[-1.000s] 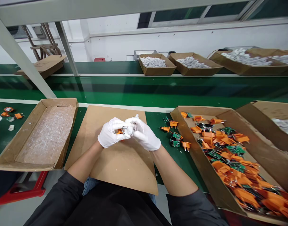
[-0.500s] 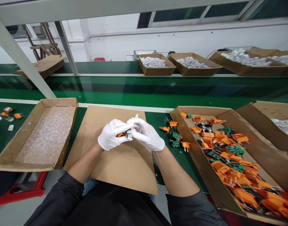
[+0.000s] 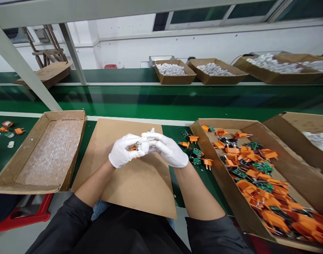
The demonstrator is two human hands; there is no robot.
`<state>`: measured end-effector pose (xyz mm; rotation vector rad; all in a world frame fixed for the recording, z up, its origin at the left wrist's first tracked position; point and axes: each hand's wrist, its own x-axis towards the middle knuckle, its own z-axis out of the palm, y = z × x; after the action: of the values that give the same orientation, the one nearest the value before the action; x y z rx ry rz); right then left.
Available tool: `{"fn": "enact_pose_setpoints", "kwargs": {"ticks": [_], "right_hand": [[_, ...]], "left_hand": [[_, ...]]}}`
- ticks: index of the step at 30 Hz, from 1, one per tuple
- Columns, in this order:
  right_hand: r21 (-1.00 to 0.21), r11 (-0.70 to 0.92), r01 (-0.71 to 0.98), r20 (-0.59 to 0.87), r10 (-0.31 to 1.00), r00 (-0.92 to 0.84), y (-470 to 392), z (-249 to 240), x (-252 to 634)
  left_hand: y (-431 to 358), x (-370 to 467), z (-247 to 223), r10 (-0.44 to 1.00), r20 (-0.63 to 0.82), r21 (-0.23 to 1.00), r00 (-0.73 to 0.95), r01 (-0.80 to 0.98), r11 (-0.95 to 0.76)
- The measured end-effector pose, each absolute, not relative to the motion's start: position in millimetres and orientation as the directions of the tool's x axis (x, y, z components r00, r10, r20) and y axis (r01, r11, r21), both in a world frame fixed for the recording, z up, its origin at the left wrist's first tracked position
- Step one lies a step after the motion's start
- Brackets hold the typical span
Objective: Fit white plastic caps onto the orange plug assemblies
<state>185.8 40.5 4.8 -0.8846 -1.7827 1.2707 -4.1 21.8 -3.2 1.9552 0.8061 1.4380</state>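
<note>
Both my hands wear white gloves and meet above the brown cardboard sheet (image 3: 135,187). My left hand (image 3: 121,151) is closed around an orange plug (image 3: 133,148), mostly covered by the fingers. Closed fingers of my right hand (image 3: 172,150) press a small white plastic piece (image 3: 142,146) against the plug's open side. Glove and piece are both white, so their exact outline is hard to make out.
On the right, a cardboard box (image 3: 231,123) holds many orange plugs with green circuit boards; several lie beside it. A shallow cardboard tray (image 3: 49,141) stands left. Boxes of white parts (image 3: 174,76) line the back shelf, beyond the green belt (image 3: 140,102).
My right fingers have shifted and closed in at the plug, and the white piece now covers the metallic part that showed between my hands. My left hand stays almost in place.
</note>
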Motion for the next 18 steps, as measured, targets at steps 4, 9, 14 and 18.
{"fn": "enact_pose_setpoints", "kwargs": {"ticks": [4,9,14,18], "right_hand": [[-0.934,0.302,0.192,0.22,0.907,-0.358,43,1,188],[-0.859,0.475,0.19,0.391,0.849,-0.355,42,4,185],[-0.692,0.634,0.346,0.444,0.751,-0.489,41,4,177],[-0.711,0.587,0.387,0.517,0.809,-0.279,39,-1,175]], "left_hand": [[20,-3,-10,0.968,0.185,0.98,0.167,-0.099,-0.17],[26,-2,-18,0.968,0.024,0.911,0.249,-0.405,0.082],[29,-2,-24,0.89,-0.09,0.903,0.448,-0.339,0.263],[32,-4,-29,0.876,0.016,0.96,0.482,-0.252,0.121]]}}
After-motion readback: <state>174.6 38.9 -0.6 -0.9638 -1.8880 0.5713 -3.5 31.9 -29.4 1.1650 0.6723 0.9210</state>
